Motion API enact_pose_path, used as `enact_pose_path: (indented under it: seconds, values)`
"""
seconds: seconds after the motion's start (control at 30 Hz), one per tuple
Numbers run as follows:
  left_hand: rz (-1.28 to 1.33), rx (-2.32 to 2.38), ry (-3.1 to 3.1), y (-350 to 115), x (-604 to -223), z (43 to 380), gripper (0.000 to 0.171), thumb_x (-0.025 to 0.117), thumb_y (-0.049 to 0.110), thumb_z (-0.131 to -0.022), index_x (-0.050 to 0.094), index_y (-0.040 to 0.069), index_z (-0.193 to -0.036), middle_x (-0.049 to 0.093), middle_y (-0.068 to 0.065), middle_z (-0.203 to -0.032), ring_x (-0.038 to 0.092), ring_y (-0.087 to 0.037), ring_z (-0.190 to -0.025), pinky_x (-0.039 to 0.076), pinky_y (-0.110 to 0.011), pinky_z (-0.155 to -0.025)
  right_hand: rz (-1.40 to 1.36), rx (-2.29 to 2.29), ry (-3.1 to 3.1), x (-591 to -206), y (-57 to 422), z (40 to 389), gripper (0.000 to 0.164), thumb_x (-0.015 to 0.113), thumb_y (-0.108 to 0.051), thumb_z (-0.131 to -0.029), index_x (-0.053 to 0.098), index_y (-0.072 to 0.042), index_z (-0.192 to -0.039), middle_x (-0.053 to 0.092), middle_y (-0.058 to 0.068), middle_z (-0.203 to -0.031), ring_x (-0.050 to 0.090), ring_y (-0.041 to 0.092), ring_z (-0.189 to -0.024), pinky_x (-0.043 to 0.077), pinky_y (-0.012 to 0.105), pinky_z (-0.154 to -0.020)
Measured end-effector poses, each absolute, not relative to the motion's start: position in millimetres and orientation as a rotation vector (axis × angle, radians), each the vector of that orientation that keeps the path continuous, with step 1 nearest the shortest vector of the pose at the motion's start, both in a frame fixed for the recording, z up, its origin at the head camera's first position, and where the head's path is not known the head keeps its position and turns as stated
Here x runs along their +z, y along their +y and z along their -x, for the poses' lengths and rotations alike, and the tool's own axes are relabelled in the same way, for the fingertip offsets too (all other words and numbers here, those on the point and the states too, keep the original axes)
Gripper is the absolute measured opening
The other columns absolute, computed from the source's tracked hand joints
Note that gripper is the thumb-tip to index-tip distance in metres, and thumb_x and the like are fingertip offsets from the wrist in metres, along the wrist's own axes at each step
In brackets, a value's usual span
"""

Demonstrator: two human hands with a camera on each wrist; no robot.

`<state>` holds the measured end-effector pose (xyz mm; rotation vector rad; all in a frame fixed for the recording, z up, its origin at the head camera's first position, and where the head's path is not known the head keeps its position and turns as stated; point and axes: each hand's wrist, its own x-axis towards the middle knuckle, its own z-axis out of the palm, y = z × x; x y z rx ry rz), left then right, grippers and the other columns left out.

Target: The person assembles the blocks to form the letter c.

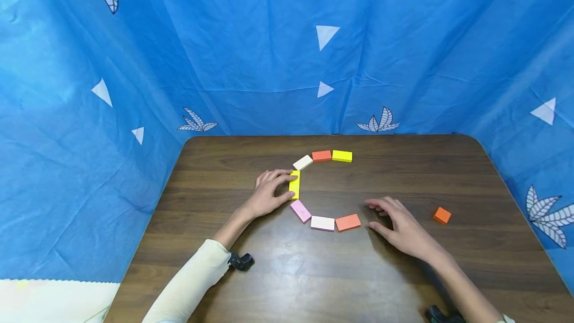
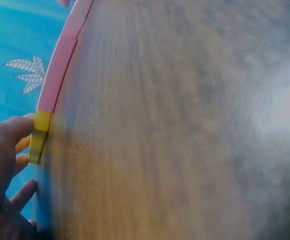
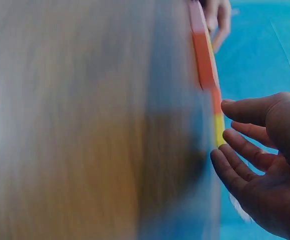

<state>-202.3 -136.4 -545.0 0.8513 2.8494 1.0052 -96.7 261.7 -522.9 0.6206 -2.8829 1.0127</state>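
Note:
My left hand (image 1: 267,196) pinches a yellow block (image 1: 294,185), its thumb at the near end and fingers toward the far end. The block lies flat at the left of a C-shaped row. Above it run a cream block (image 1: 302,162), a red block (image 1: 322,156) and another yellow block (image 1: 342,156). Below it come a pink block (image 1: 301,211), a pale pink block (image 1: 323,223) and an orange-red block (image 1: 348,222). My right hand (image 1: 399,226) hovers just right of the orange-red block, holding nothing, thumb and fingers apart.
A lone orange block (image 1: 442,215) lies right of my right hand. The brown wooden table (image 1: 287,278) is bordered at the back and sides by a blue cloth (image 1: 269,64) with leaf and triangle prints.

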Motion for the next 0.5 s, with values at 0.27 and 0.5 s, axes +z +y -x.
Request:
enact_pose_path:
  seconds: [0.27, 0.5]
  values:
    - [-0.86, 1.007, 2.852, -136.0, -545.1, 201.8, 0.048, 0.076, 0.031, -0.101, 0.067, 0.019, -0.146, 0.058, -0.004, -0.158, 0.048, -0.031, -0.153, 0.015, -0.073, -0.13, -0.362, 0.876, -2.844, -511.2, 324.0, 88.2, 0.046, 0.08, -0.022, -0.098, 0.066, -0.007, -0.14, 0.068, 0.016, -0.126, 0.055, 0.031, -0.106, 0.041, 0.038, -0.083]
    - [-0.866, 1.014, 2.855, -136.5, -545.2, 201.4, 0.048, 0.075, 0.032, -0.101, 0.067, 0.019, -0.146, 0.059, -0.005, -0.158, 0.048, -0.031, -0.152, 0.016, -0.074, -0.129, -0.164, 0.857, -2.899, -512.0, 369.3, 78.8, 0.05, 0.081, -0.026, -0.098, 0.065, -0.003, -0.139, 0.063, 0.028, -0.128, 0.047, 0.042, -0.109, 0.028, 0.045, -0.083]
